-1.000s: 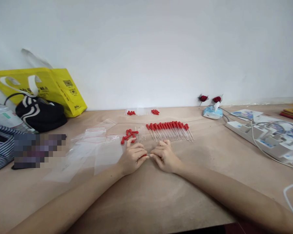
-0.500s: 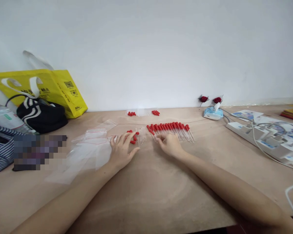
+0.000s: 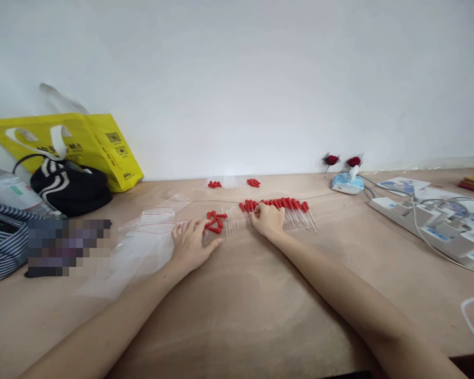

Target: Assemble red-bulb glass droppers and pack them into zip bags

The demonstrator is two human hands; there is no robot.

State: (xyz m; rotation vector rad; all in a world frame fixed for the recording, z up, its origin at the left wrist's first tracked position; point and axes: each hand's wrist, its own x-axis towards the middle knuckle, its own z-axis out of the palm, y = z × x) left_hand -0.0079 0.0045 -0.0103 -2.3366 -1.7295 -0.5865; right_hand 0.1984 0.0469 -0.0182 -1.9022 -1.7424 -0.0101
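Note:
My left hand (image 3: 190,243) rests at the left of a small pile of loose red rubber bulbs (image 3: 214,229), fingers spread and nothing held. Beside that pile lie several thin clear tubes (image 3: 231,218). My right hand (image 3: 269,218) is closed over the left part of a row of droppers (image 3: 294,204), each a clear tube with a red bulb on top. Its fingers pinch at one dropper among them, though the fingertips are partly hidden. Under and left of my left hand are clear zip bags (image 3: 150,237) with red seal lines.
Filled clear bags (image 3: 231,182) with red bulbs lie by the wall. At left stand a yellow bag (image 3: 122,152) and a black pouch (image 3: 73,189). On the right are a tissue pack (image 3: 346,183), two dark red flowers (image 3: 353,162) and a power strip (image 3: 398,213) with cables.
My right hand has moved up and slightly left onto the dropper row, and the slanted dropper at its left end now lies nearer the line. My left hand has drawn slightly back from the bulbs.

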